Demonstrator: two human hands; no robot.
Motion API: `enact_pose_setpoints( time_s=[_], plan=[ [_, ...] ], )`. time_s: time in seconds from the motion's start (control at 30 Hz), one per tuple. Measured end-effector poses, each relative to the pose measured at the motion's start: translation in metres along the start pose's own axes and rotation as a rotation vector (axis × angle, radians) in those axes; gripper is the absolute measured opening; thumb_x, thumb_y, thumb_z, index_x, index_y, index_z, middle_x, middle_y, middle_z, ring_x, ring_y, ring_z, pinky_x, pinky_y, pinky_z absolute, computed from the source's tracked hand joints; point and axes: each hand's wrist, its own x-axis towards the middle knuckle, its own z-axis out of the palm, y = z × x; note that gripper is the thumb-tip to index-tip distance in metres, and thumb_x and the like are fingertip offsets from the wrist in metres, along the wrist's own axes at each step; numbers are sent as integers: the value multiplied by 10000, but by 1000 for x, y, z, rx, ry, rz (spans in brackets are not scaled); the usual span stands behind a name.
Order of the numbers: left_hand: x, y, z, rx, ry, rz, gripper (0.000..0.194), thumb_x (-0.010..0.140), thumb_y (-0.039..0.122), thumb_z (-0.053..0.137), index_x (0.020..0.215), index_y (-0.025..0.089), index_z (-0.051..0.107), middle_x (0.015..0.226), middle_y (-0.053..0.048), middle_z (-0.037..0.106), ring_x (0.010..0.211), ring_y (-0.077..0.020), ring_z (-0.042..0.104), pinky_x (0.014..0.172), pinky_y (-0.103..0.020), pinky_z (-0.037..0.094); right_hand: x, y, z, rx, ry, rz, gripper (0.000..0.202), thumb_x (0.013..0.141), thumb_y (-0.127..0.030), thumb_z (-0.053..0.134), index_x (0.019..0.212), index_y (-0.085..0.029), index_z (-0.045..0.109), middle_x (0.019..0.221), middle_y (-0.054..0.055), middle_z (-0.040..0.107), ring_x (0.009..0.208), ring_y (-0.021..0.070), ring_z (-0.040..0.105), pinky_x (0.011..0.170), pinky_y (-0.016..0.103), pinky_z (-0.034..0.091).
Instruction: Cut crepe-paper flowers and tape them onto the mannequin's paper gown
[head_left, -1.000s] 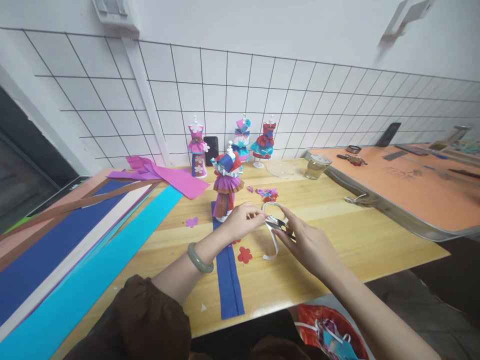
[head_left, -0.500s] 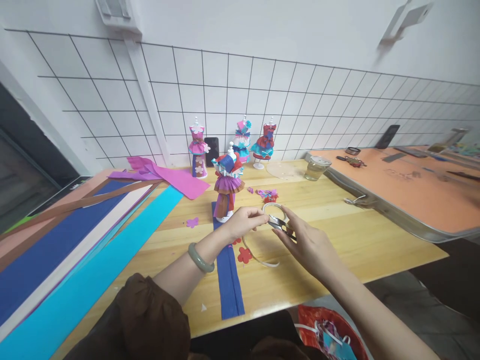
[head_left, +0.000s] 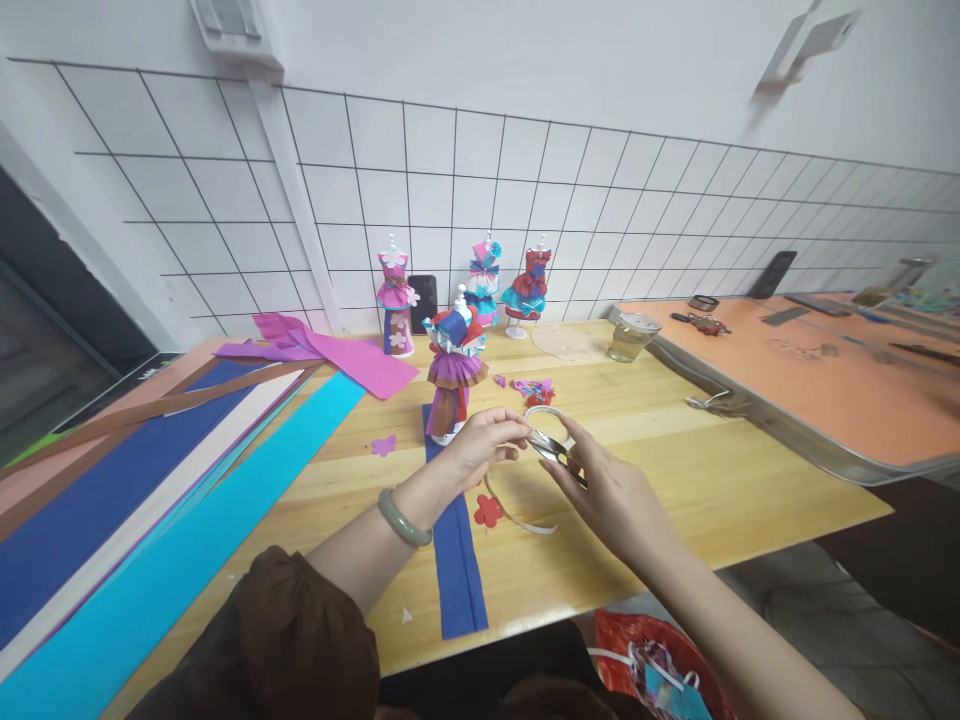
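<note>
My right hand (head_left: pixel 611 485) grips a pair of metal thread snips (head_left: pixel 555 452), its blades pointing left. Close to the blade tips, my left hand (head_left: pixel 491 440) is closed in a pinch; whatever lies between its fingertips is too small to name. Just behind both hands stands a small white dress form (head_left: pixel 457 365) in a purple, red, blue and brown paper dress. Beneath my left wrist runs a dark blue crepe paper strip (head_left: pixel 459 575). A red paper flower (head_left: pixel 488 511) and a roll of tape (head_left: pixel 551 411) lie nearby.
Three more dressed forms, one in pink (head_left: pixel 394 290), stand near the wall by a phone (head_left: pixel 424 304). Crepe paper sheets (head_left: pixel 277 490) cover the left side. Paper scraps (head_left: pixel 536 389), a lidded cup (head_left: pixel 634 337) and an orange-topped table (head_left: pixel 810 380) are further right.
The snips and both hands have moved slightly left. My left fingers have shifted a little, and the snip blades look closer together.
</note>
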Motion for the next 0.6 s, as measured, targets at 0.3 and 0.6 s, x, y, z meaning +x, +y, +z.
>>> enact_pose_setpoints(
  time_s=[0.3, 0.6],
  plan=[
    [-1, 9, 1, -61, 68, 54, 209, 592, 221, 688, 729, 102, 585, 676, -23, 549, 614, -87, 512, 567, -220, 365, -16, 32, 29, 31, -201, -15, 256, 849, -371, 421, 975, -198, 561, 808, 72, 649, 746, 218, 617, 621, 300, 450],
    [-3, 11, 2, -66, 22, 53, 238, 639, 222, 667, 837, 100, 616, 695, -31, 562, 626, -83, 515, 582, -221, 367, -12, 39, 36, 136, -158, -67, 250, 843, -331, 446, 920, -204, 647, 812, 97, 615, 789, 226, 585, 721, 351, 454]
  ],
)
